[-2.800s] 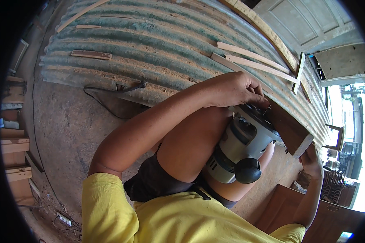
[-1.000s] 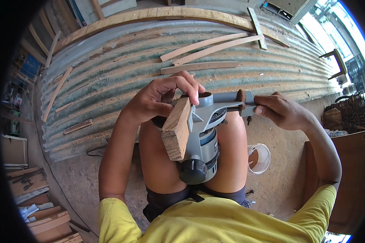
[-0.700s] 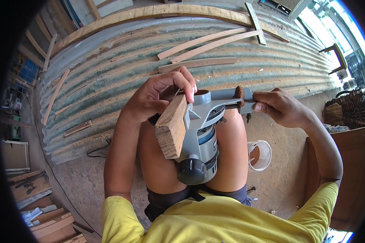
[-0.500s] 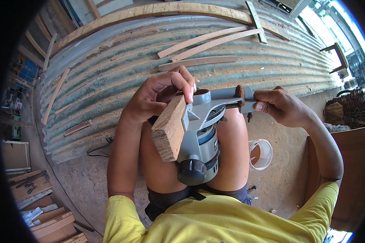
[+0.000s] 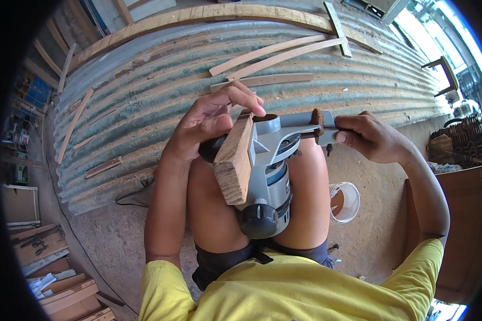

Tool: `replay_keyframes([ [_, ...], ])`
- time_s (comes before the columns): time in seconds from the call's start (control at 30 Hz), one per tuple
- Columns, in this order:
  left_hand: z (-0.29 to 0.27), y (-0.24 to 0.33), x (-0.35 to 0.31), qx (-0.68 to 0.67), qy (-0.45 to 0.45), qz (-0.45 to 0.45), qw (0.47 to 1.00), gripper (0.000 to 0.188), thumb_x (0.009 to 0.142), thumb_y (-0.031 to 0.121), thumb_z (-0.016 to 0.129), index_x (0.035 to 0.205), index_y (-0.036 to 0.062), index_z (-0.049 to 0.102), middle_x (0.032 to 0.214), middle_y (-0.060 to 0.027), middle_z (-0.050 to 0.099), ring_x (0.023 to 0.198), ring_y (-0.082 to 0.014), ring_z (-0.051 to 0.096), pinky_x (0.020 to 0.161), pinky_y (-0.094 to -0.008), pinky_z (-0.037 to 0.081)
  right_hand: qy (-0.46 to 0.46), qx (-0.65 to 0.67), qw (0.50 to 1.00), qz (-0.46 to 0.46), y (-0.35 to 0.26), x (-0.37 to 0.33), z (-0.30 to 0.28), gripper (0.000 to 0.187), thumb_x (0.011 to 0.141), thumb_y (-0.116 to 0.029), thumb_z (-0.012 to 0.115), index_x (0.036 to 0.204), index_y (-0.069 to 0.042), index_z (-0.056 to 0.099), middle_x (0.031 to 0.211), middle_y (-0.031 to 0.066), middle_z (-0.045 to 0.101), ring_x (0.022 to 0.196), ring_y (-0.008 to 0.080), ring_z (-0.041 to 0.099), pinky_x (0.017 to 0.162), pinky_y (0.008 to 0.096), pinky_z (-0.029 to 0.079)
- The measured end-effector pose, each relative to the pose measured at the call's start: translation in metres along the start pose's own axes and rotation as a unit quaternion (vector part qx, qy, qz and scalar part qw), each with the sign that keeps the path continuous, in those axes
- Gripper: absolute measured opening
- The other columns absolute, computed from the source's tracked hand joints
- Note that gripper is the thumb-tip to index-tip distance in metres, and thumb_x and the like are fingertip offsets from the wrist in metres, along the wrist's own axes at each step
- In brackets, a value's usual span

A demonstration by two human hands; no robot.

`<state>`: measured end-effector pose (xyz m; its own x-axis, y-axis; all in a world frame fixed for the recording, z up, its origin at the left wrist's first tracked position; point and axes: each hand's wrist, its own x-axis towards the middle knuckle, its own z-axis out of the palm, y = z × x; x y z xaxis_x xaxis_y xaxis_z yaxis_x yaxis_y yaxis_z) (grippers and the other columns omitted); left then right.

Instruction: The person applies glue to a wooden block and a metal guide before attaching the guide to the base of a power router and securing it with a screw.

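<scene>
A grey router (image 5: 276, 155) rests on my thighs with its base toward the far side and a black knob (image 5: 260, 220) nearest me. A short wooden block (image 5: 235, 160) leans against the left side of the base, its rough sawn end facing me. My left hand (image 5: 206, 120) is curled around the block's far end. Its index fingertip reaches the round rim of the base, and the lower fingers are hidden. A second black knob (image 5: 211, 150) shows below that hand. My right hand (image 5: 372, 136) pinches the end of the router's grey edge guide (image 5: 326, 136), beside a rusty-brown piece.
Ahead lies a corrugated metal sheet (image 5: 171, 107) strewn with sawdust and thin wooden strips (image 5: 284, 56). A clear plastic bucket (image 5: 344, 202) stands right of my knees. Wooden pieces (image 5: 69, 297) are stacked at lower left, and a brown panel (image 5: 450, 224) stands at right.
The block has shifted slightly right and stands steeper against the router base. My left index finger has moved from the block's top toward the base rim, and the thumb has lifted. The right hand's pinch is unchanged.
</scene>
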<state>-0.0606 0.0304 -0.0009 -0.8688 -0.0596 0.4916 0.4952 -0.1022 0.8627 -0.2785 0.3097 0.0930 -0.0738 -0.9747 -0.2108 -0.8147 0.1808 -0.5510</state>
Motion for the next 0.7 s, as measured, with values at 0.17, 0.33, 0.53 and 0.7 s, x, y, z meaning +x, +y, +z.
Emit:
replay_keyframes([
  [0.17, 0.022, 0.004, -0.022, 0.097, 0.155, -0.101, 0.978, 0.032, 0.106, 0.032, 0.057, 0.119, 0.0043, 0.066, 0.120, -0.0052, 0.063, 0.117, -0.0151, 0.057, 0.105, -0.0320, 0.042, 0.033, -0.040, 0.999, 0.012, 0.010, -0.010, 0.009, 0.042, 0.108, -0.041, 0.059, 0.097, 0.000, 0.062, 0.069, 0.0215, 0.056, 0.066, 0.0451, 0.056, 0.064, 0.0493, 0.044],
  [0.33, 0.032, 0.010, -0.042, 0.027, 0.195, -0.130, 0.972, 0.033, 0.092, 0.009, 0.051, 0.123, 0.0029, 0.060, 0.121, -0.0078, 0.062, 0.118, -0.0164, 0.058, 0.104, -0.0323, 0.045, 0.046, -0.038, 0.997, 0.042, 0.000, -0.004, 0.009, 0.046, 0.106, -0.044, 0.063, 0.093, -0.001, 0.061, 0.062, 0.0197, 0.048, 0.059, 0.0416, 0.050, 0.059, 0.0465, 0.042],
  [0.53, 0.031, 0.006, -0.046, 0.162, 0.191, -0.096, 0.963, 0.031, 0.086, 0.009, 0.046, 0.114, -0.0008, 0.054, 0.113, -0.0101, 0.058, 0.114, -0.0182, 0.057, 0.106, -0.0327, 0.044, 0.064, -0.016, 0.996, 0.065, 0.009, -0.008, 0.015, 0.054, 0.102, -0.052, 0.067, 0.094, 0.001, 0.061, 0.062, 0.0135, 0.042, 0.056, 0.0262, 0.039, 0.056, 0.0397, 0.038],
  [0.7, 0.030, 0.009, -0.051, 0.204, 0.189, -0.071, 0.958, 0.031, 0.086, 0.007, 0.045, 0.114, -0.0009, 0.054, 0.109, -0.0130, 0.060, 0.108, -0.0224, 0.059, 0.102, -0.0360, 0.046, 0.070, -0.014, 0.996, 0.059, 0.013, -0.008, 0.016, 0.058, 0.102, -0.055, 0.066, 0.102, 0.003, 0.065, 0.064, 0.0102, 0.042, 0.059, 0.0186, 0.037, 0.057, 0.0361, 0.037],
])
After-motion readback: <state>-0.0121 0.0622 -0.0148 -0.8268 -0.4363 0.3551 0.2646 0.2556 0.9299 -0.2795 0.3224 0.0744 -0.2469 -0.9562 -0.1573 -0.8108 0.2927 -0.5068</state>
